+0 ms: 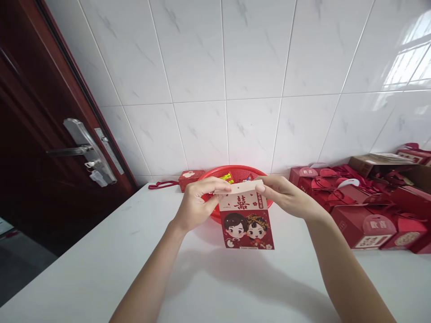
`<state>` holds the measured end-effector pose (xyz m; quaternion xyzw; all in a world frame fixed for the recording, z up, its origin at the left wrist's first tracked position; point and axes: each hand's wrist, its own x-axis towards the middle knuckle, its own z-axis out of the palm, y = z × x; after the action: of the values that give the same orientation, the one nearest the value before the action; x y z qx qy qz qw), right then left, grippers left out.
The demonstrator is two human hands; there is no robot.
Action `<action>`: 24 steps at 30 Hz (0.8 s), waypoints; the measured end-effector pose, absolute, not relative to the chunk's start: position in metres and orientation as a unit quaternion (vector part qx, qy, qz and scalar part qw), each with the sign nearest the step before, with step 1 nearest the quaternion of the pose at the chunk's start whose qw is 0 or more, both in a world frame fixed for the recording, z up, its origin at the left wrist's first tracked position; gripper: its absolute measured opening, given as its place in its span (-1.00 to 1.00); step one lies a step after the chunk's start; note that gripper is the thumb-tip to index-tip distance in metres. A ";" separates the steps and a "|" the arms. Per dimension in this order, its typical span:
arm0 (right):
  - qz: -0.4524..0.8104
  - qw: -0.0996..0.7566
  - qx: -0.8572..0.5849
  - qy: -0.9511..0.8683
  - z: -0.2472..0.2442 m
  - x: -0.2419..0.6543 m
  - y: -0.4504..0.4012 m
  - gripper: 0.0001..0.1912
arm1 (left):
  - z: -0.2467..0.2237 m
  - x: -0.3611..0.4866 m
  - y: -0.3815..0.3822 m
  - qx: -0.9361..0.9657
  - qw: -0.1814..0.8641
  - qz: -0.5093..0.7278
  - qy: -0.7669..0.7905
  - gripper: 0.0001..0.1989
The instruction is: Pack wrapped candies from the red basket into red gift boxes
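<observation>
A flat red and cream cardboard gift box (247, 224), printed with two cartoon figures and a red character, hangs above the white table between my hands. My left hand (198, 199) pinches its upper left corner, thumb and fingers closed on the edge. At the upper right corner, my right hand (289, 197) grips the same pale top flap with thumb and fingers. Directly behind the box stands a red plastic basket (235, 169), partly covered by it. A yellow packet (227, 178) shows inside the basket.
Several red gift boxes (362, 224) crowd the right side of the table (141, 255). Among them, an open cardboard carton (365, 164) stands near the wall. A small red box (191, 178) with a ribbon (163, 184) lies left of the basket. A dark red door (30, 112) is at left.
</observation>
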<state>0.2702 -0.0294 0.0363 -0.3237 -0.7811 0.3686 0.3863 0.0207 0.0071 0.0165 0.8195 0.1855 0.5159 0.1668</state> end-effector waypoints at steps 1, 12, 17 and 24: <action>0.361 0.390 -0.333 -0.779 0.036 0.270 -0.029 -0.55 | 0.016 0.021 0.007 0.820 0.157 0.517 0.187 -0.79; 0.408 0.430 -0.362 -0.719 0.040 0.270 -0.031 -0.56 | 0.017 0.021 0.006 0.779 0.295 0.488 0.260 -0.66; 0.432 0.418 -0.351 -0.718 0.041 0.278 -0.027 -0.59 | 0.017 0.020 0.009 0.760 0.340 0.474 0.287 -0.67; 0.443 0.359 -0.292 -0.768 0.042 0.298 -0.028 -0.65 | 0.018 0.021 0.003 0.781 0.399 0.425 0.222 -0.76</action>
<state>0.2983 -0.0277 0.0420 -0.2923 -0.7678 0.4426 0.3593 0.0210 0.0034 0.0177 0.7815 0.2216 0.4253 0.3992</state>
